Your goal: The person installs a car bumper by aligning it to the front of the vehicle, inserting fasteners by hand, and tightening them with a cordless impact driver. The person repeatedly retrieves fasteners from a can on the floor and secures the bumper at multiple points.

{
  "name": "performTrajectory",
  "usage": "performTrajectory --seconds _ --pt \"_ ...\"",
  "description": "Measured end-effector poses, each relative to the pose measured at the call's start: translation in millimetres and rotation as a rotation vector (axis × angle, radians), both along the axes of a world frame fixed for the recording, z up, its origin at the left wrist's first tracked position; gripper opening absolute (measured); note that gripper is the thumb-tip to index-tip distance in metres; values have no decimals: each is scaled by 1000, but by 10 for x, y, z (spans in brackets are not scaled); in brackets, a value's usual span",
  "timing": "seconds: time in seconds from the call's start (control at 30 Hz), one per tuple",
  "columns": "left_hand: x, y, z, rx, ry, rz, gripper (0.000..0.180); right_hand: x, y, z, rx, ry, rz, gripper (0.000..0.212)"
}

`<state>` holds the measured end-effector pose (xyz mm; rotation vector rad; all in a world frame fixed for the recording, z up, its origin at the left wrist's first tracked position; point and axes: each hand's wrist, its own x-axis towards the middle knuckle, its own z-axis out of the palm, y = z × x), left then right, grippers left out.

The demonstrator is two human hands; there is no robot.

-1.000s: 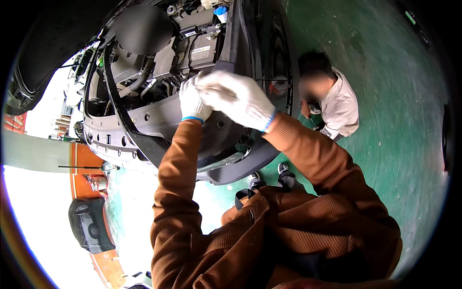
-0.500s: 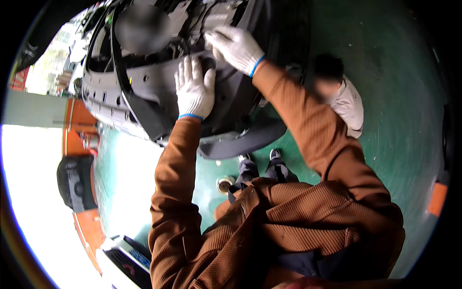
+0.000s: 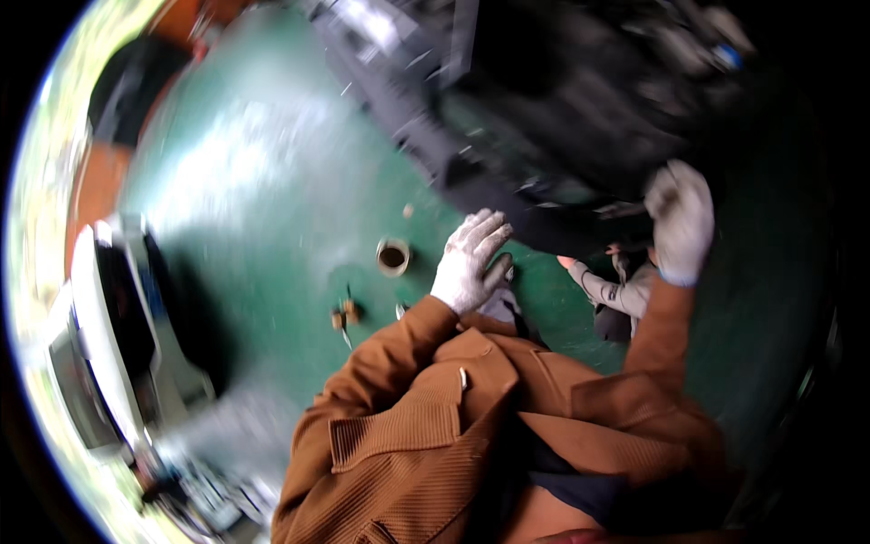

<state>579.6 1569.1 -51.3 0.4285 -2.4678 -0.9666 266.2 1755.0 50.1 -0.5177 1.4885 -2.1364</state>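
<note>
My left hand (image 3: 471,260), in a white knit glove, is held low over the green floor with its fingers stretched out and nothing in it. The dark front bumper (image 3: 435,154) of a car lies just beyond it, apart from the fingertips. Farther right, my right hand (image 3: 681,222), also gloved, is raised beside the car's front with its fingers curled in. Blur hides what, if anything, lies inside that hand. The car's open engine bay (image 3: 671,63) is smeared at the upper right.
A co-worker (image 3: 625,295) is crouched below my right hand by the car. On the floor (image 3: 272,245) stand a round can (image 3: 392,257) and small brown pieces (image 3: 345,314). A pale bumper (image 3: 136,326) lies at the left, with a black part (image 3: 136,86) above it.
My view has swung, so the car now sits farther right. My left hand has come off the car's front panel and drawn toward me. My right hand has moved away from the engine bay.
</note>
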Motion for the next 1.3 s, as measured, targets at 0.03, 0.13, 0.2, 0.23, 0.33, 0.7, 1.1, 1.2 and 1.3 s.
performTrajectory --seconds 0.03,0.13,0.2,0.23,0.33,0.7,1.1,1.2,1.3 --pt "361 -34 -380 147 -107 51 43 325 96 -88 -100 -138 92 30" --pt "1602 -8 -1250 636 -513 484 50 1068 138 -762 360 -576 107 28" --pt "2423 53 -1846 628 -718 505 52 1642 -23 -1365 654 -681 369 26" --pt "2738 146 -2052 690 -779 499 52 1956 -61 -1560 827 -543 512 27" --pt "3410 502 -2763 894 -867 577 55 2714 69 -2266 1079 -373 708 30" --pt "3280 1163 -4772 1616 -418 870 48 4046 -941 -4766 1326 -360 943 20" --pt "2560 1240 -6111 1935 -72 1156 41 4075 -1992 -7701 1358 72 1146 29" --pt "2591 753 -6035 2157 50 1212 42 4062 -2187 -7915 1360 137 1163 30" --pt "2696 624 -6120 2160 118 1235 39 4162 -2358 -8064 1232 285 1158 28"
